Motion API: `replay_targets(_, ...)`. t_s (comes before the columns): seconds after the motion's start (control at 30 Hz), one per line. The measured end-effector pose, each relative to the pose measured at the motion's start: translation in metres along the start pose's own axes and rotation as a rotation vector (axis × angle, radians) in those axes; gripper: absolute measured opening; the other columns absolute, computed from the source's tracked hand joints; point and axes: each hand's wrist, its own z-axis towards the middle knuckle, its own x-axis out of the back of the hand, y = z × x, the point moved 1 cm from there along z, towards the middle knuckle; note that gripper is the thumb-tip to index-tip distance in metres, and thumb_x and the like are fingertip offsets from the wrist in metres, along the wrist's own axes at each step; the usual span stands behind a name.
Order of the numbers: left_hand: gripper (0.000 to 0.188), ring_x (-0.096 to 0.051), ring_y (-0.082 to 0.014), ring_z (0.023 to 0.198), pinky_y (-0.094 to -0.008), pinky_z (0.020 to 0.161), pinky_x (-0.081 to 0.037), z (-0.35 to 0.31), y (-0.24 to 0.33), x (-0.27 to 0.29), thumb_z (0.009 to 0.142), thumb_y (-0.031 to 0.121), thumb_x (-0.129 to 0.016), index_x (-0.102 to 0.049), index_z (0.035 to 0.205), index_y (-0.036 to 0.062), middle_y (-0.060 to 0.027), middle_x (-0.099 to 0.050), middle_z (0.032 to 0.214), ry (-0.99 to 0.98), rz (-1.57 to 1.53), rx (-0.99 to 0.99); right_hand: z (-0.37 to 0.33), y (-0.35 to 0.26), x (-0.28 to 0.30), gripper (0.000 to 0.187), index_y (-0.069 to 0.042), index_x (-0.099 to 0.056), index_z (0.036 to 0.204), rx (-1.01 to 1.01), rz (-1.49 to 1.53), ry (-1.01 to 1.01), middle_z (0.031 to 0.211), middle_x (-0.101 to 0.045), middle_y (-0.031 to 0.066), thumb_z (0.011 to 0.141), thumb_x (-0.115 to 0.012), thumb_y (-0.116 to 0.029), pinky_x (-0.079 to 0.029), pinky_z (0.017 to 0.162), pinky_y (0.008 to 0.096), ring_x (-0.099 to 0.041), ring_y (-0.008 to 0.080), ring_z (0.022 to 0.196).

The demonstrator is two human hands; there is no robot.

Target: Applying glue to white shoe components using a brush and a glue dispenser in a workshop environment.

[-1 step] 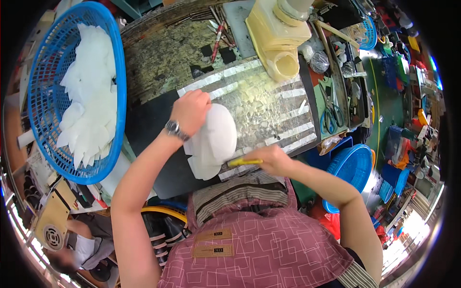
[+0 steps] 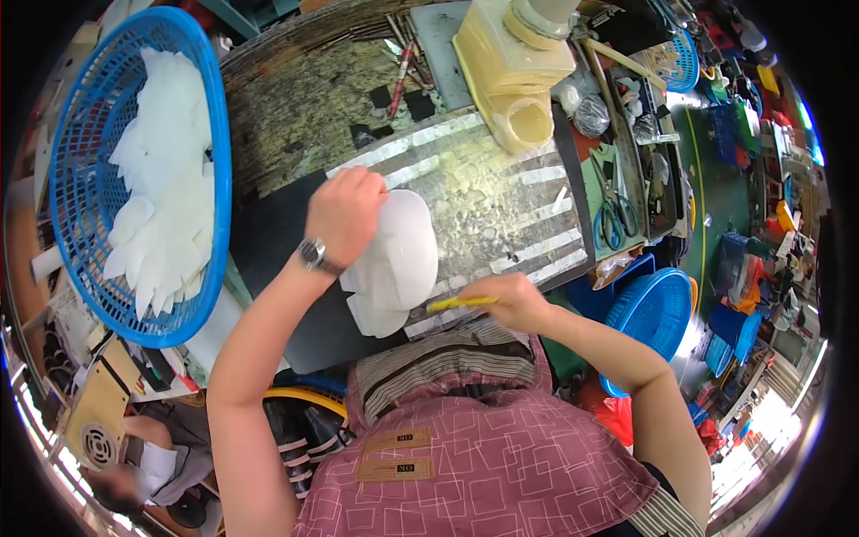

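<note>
— Head view first: where does the white, rounded translucent plastic sheet [image 2: 398, 259] lie?

— Flat on the scarred, tape-striped worktop [image 2: 501, 192], just beyond the person's chest. Its long axis runs from near the body away toward the far edge of that worktop.

— Which hand is on it?

— The left hand [image 2: 344, 210], with a wristwatch [image 2: 313, 255], presses down on the sheet's left far part, fingers curled over the edge. It holds the sheet flat rather than pinching it.

— And the other?

— The right hand [image 2: 514, 300] is closed around a slim yellow tool [image 2: 461, 302], whose tip points left toward the sheet's near right edge. The tip is just beside the sheet; I cannot tell whether it touches.

— Around the worktop?

— To its left, a blue plastic mesh basket [image 2: 72, 170] holds more white sheets. At the far side stands a cream plastic housing [image 2: 514, 76]; to the right lie blue-handled scissors [image 2: 613, 210].
</note>
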Motion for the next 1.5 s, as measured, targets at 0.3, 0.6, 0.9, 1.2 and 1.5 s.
replay_targets(0.3,0.011,-0.051,-0.0169,0.068,-0.0255,0.057,-0.041,-0.038,0.087,-0.032,0.065,0.009,-0.055,-0.055,0.076,0.0068,-0.0021,-0.050,0.071,-0.065,-0.121,-0.479,0.063,0.027,0.150,0.017,0.003,-0.060,0.092,-0.038,-0.252,0.591,0.073,-0.062,0.0063,0.080,-0.056,-0.009,-0.044,0.061,0.0191,-0.057,0.0082,0.064)
replay_targets(0.6,0.012,-0.046,-0.0139,0.065,-0.0241,0.052,-0.037,-0.060,0.087,-0.080,0.061,0.011,-0.054,-0.054,0.072,0.0062,-0.0005,-0.045,0.069,-0.085,-0.014,-0.661,0.053,0.014,0.065,0.021,-0.004,-0.063,0.093,0.013,-0.057,0.051,0.084,-0.064,0.0090,0.072,-0.058,0.000,-0.049,0.068,0.0271,-0.062,0.0186,0.074)
replay_targets(0.9,0.005,-0.045,-0.0130,0.064,-0.0239,0.052,-0.035,-0.067,0.077,-0.075,0.064,0.012,-0.053,-0.052,0.067,0.0088,0.0000,-0.043,0.066,-0.073,0.027,-0.697,0.039,0.025,0.075,0.019,-0.007,-0.063,0.092,-0.079,-0.117,0.240,0.084,-0.062,0.0138,0.075,-0.055,-0.005,-0.048,0.063,0.0320,-0.061,0.0265,0.071)
replay_targets(1.2,0.006,-0.044,-0.0223,0.052,-0.0320,0.049,-0.037,-0.040,0.060,0.047,0.064,0.015,-0.055,-0.049,0.061,0.0153,-0.0044,-0.042,0.054,-0.107,-0.002,0.125,-0.011,0.006,0.103,0.016,0.000,-0.057,0.088,-0.308,0.622,0.748,0.074,-0.059,0.0041,0.087,-0.049,-0.014,-0.041,0.057,0.0225,-0.052,0.0087,0.058)
replay_targets(1.5,0.031,-0.052,-0.0292,0.080,-0.0367,0.070,-0.042,-0.179,-0.056,0.173,0.073,0.021,-0.065,-0.057,0.096,0.0029,-0.0114,-0.055,0.084,0.268,0.985,0.457,0.046,0.017,0.150,0.018,0.002,-0.059,0.098,-0.231,0.139,0.616,0.087,-0.061,0.0063,0.084,-0.053,-0.008,-0.046,0.072,0.0222,-0.058,0.0112,0.077)
